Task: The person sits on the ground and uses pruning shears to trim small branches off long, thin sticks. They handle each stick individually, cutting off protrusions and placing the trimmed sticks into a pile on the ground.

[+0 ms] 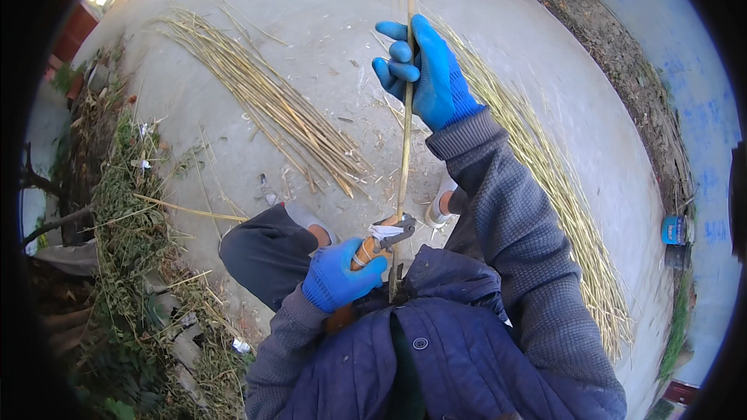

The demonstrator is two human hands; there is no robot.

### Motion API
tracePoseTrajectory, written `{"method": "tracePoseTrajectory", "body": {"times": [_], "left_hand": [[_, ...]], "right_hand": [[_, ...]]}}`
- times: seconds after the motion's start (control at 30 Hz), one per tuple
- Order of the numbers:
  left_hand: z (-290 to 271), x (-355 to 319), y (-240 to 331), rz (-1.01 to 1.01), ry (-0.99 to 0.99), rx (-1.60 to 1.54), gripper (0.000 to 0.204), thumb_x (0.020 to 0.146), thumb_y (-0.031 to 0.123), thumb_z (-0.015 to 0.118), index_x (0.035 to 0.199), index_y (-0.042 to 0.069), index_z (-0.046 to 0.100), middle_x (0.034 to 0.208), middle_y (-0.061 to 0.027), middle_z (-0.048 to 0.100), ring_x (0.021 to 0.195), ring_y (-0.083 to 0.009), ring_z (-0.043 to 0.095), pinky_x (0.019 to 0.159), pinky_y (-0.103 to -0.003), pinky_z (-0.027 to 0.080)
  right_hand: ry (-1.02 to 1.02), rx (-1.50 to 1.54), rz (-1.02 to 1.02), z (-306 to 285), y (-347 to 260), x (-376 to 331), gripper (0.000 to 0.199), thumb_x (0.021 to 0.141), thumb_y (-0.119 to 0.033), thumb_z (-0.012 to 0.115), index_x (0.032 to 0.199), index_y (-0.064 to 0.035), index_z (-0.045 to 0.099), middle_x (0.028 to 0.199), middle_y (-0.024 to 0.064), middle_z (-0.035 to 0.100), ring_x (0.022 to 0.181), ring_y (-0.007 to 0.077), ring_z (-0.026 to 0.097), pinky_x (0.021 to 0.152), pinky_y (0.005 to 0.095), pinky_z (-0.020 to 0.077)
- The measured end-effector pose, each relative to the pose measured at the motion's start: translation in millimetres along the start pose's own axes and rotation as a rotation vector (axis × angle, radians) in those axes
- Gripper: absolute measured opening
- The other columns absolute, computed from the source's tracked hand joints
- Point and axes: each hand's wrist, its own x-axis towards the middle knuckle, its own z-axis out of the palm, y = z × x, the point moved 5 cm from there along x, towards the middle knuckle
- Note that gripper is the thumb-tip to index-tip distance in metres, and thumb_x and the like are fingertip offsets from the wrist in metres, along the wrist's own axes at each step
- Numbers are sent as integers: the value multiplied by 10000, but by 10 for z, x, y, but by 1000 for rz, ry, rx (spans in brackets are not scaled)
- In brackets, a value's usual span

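In the head view, the right hand [440,82], in a blue rubber-coated glove, is raised well ahead of the body with its fingers [403,71] curled around a long, thin, straw-coloured stalk [407,136]. The stalk rises past those fingers to the upper edge and runs down from them toward the other hand. Nearer the body, the left hand [336,272], in a matching blue glove, has its fingers [372,271] closed on a hand tool with an orange-brown handle, white binding and dark metal head [377,238]. That head sits just beyond the left fingers, at the stalk's lower part; whether the stalk passes between its metal parts I cannot tell. Ahead and to the left of the left fingers, a loose bundle of yellow-brown stalks [272,105] lies on the pale grey concrete floor [334,0]. To the right of the right fingers, a longer bundle of greenish-yellow stalks [545,167] stretches back past the grey knit sleeve [517,210]. Well left of the left fingers are heaped dry green weeds [128,202]; far to their right stands a small blue tub [673,230].
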Motion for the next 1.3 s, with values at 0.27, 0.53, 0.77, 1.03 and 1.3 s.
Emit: {"method": "tracePoseTrajectory", "body": {"times": [0.27, 0.53, 0.77, 1.03, 1.3], "left_hand": [[-212, 354, 133, 119, 36, 59, 312, 866, 291, 718, 902, -16, 676, 677, -110, 689, 655, -147, 704, 598, -314, 550], [90, 298, 153, 82, 25, 200, 363, 842, 348, 722, 914, -3, 664, 724, -166, 682, 664, -250, 705, 621, -367, 547], [342, 48, 21, 161, -34, 408, 393, 827, 377, 714, 920, -1, 665, 737, -205, 669, 683, -329, 695, 625, -407, 542], [16, 581, 315, 226, 35, 222, 390, 822, 365, 747, 885, -11, 666, 682, -156, 663, 612, -206, 688, 576, -363, 533], [276, 491, 195, 66, -84, 107, 362, 849, 327, 729, 920, -21, 659, 733, -179, 676, 683, -236, 705, 622, -370, 537]], "right_hand": [[82, -153, 20, 111, -43, 48, 382, 1041, -471, 417, 918, -125, 521, 584, -69, 300, 494, 68, 326, 623, 283, 537], [114, -12, 80, -240, -132, -83, 439, 1053, -413, 433, 1086, 2, 571, 652, -40, 374, 499, 57, 333, 642, 277, 556], [306, -154, -38, -350, -430, -26, 350, 1026, -397, 460, 973, -62, 548, 586, -57, 287, 485, 76, 302, 599, 277, 508], [268, -157, -155, -264, -601, 5, 325, 983, -382, 428, 946, -81, 543, 596, -50, 364, 487, 92, 352, 624, 322, 540], [345, -123, 5, -648, -442, -71, 318, 987, -365, 420, 927, -82, 552, 581, -45, 348, 482, 89, 361, 599, 320, 548]]}}
